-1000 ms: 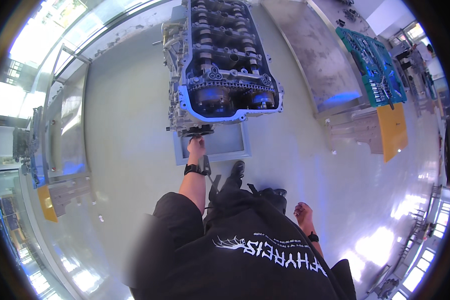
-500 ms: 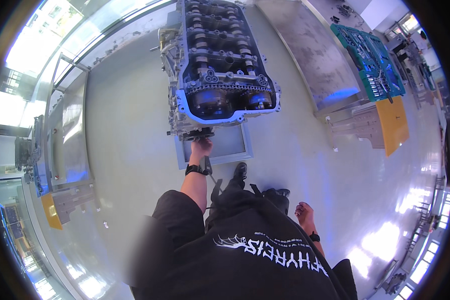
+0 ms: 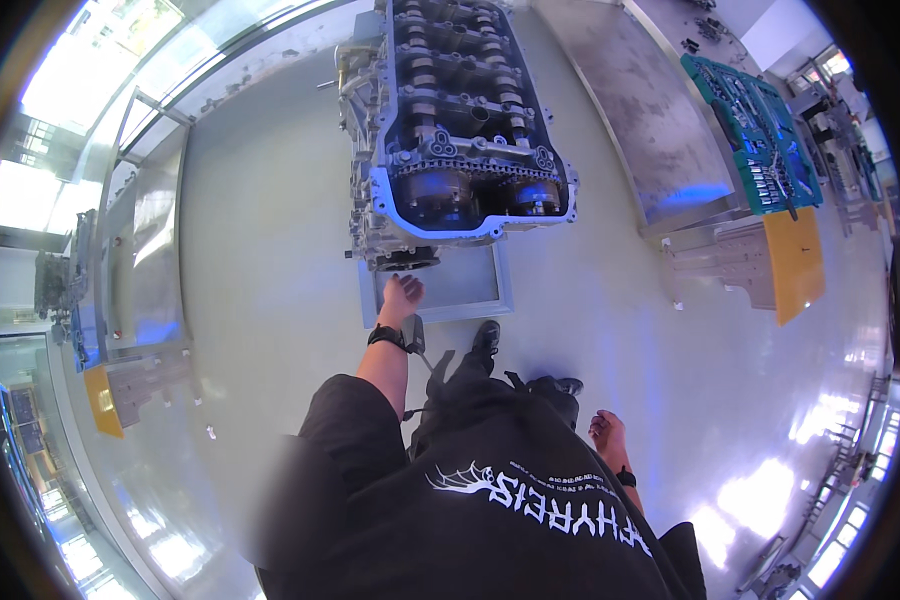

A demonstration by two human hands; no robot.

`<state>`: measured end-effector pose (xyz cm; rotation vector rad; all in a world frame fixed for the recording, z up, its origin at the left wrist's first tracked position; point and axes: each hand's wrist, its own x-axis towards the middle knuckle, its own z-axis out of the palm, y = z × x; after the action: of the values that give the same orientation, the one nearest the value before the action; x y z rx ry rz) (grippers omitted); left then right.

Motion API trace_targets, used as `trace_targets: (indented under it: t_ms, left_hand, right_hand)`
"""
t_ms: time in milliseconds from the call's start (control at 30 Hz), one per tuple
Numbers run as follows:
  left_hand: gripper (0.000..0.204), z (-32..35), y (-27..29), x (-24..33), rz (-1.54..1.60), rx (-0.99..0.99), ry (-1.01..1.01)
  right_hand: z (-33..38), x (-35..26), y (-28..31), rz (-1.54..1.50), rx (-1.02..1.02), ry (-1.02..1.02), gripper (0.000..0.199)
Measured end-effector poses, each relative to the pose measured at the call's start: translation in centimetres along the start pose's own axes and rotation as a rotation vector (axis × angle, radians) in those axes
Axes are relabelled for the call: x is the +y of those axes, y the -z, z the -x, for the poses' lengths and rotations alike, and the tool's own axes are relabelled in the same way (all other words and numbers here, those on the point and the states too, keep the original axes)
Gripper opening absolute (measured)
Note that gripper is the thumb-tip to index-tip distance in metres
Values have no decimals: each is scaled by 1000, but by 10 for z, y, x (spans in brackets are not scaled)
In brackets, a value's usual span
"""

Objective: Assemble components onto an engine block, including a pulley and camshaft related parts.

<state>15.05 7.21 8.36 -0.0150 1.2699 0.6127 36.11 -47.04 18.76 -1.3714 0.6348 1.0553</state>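
An engine [image 3: 475, 130] with its top cover off stands in front of me, its camshafts, timing chain [image 3: 475, 172] and two dark cam sprockets in view. A dark round pulley [image 3: 406, 260] shows low on its near end. Just below that pulley is my left hand [image 3: 402, 293], apart from it, with the fingers curled in. Whether anything is inside its grasp is hidden. My right hand [image 3: 607, 432] hangs low beside my body, fingers loosely closed, with nothing visible in it.
Under the engine's near end lies a grey framed tray [image 3: 460, 308]. A metal-topped workbench [image 3: 640, 110] stands to the right, with an open green socket set [image 3: 755, 135] on it and a yellow panel [image 3: 795, 265] at its near end. Another bench [image 3: 150, 240] stands left.
My left hand has drawn back from the pulley and now sits slightly below it. The engine has shifted right in view as my head turned. My right hand stays by my side.
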Motion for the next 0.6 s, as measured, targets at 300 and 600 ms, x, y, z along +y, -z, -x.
trace_targets:
  t_ms: [300, 600]
  left_hand:
    - [35, -53, -3, -3, 206, -288, 171]
    - [17, -17, -25, -12, 259, -94, -82]
  right_hand:
    - [14, 2, -7, 14, 3, 85, 11]
    - [16, 10, -5, 1, 38, 62, 15]
